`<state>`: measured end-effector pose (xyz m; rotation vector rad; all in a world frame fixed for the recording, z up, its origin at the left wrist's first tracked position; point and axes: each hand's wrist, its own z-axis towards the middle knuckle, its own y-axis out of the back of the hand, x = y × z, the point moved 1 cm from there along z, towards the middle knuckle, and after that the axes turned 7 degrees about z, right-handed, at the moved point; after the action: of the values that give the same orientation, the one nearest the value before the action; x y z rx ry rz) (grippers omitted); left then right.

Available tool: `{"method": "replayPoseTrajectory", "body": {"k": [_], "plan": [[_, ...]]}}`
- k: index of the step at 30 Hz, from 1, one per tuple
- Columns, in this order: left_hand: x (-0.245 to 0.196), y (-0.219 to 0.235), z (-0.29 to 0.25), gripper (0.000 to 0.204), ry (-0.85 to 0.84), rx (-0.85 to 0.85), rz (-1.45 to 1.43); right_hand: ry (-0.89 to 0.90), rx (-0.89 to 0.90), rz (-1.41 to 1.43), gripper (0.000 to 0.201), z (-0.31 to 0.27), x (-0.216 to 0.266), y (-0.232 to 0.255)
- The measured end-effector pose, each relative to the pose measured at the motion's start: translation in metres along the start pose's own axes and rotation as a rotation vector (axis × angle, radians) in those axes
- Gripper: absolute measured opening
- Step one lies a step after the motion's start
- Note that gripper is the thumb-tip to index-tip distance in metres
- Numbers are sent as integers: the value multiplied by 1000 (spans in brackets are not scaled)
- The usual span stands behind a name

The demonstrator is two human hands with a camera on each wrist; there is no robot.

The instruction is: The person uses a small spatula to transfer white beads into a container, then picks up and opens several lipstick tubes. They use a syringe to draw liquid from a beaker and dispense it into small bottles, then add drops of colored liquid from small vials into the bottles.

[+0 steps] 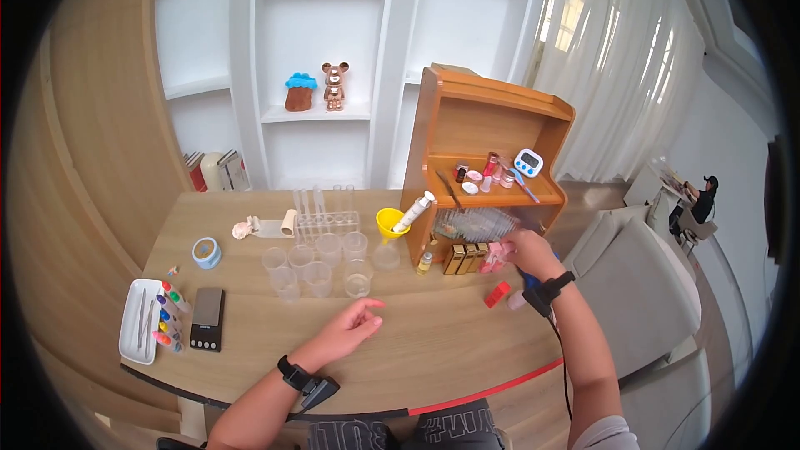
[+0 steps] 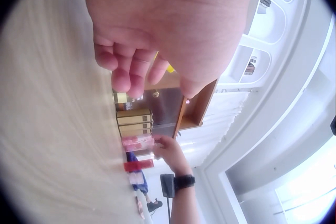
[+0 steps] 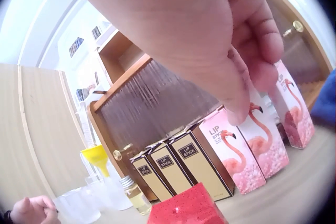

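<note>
My right hand (image 1: 535, 255) is at the row of lipstick boxes in front of the wooden cabinet. Its thumb and fingers pinch the top of a pink-and-white flamingo lipstick box (image 3: 270, 142), which stands between two others of that kind. One flamingo box (image 3: 233, 155) touches it on the left; another (image 3: 297, 111) is a little apart on the right. Black-and-gold lipstick boxes (image 3: 198, 167) stand beside them. A red box (image 1: 497, 294) lies nearer the front. Over the table, my left hand (image 1: 346, 335) holds nothing, its fingers loosely bent.
Clear plastic cups (image 1: 317, 275) and a test tube rack (image 1: 329, 223) stand mid-table. A yellow funnel (image 1: 390, 221) and a small oil bottle (image 1: 426, 262) are left of the boxes. Further left are a black scale (image 1: 207, 317) and a white tray (image 1: 132, 329). The wooden cabinet (image 1: 492, 108) rises behind.
</note>
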<state>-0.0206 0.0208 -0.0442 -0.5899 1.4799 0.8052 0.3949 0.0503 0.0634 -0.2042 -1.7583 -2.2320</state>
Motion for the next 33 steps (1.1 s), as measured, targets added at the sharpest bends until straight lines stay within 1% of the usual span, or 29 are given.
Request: {"method": "replayPoseTrajectory", "body": {"k": [1,2,5,8,11,14,17,18,21,23,25,27,28,30,32,33], "plan": [[-1,0,0,35,3,0,3,-6,-4,-13,27,3,2,-3],[-1,0,-1,35,6,-1,6,-28,36,-19,29,4,10,1],[-3,1,-3,35,3,-2,-6,16,50,-2,29,10,9,-4],[-2,1,-2,35,-6,-2,0,-8,22,23,29,9,10,-2],[1,1,-1,35,-16,1,-4,76,-146,45,27,2,10,10],[1,0,-1,35,-8,4,-19,39,-104,14,25,-18,27,24],[2,-2,0,36,6,10,-30,-51,75,-97,25,-44,54,17],[1,-2,0,36,7,13,-25,-49,139,-84,26,-50,51,9],[0,-1,-1,37,9,17,-14,-5,191,-84,28,-54,40,-13],[-1,0,-2,39,15,9,-15,5,163,45,27,-54,52,-6],[-1,0,-2,40,11,16,-34,15,146,221,24,-54,78,7],[-3,-1,-2,42,-15,24,-97,-1,243,642,21,-54,103,-2],[-6,-3,-3,43,-39,30,-148,-11,290,853,20,-53,115,-11],[-13,-5,-3,43,-61,20,-241,-12,421,1097,21,-52,144,-41],[-16,-6,-4,39,-52,-17,-327,-79,412,1271,21,-50,166,-75],[-13,-3,-3,36,-48,-57,-294,-115,407,1359,21,-49,171,-89]]}}
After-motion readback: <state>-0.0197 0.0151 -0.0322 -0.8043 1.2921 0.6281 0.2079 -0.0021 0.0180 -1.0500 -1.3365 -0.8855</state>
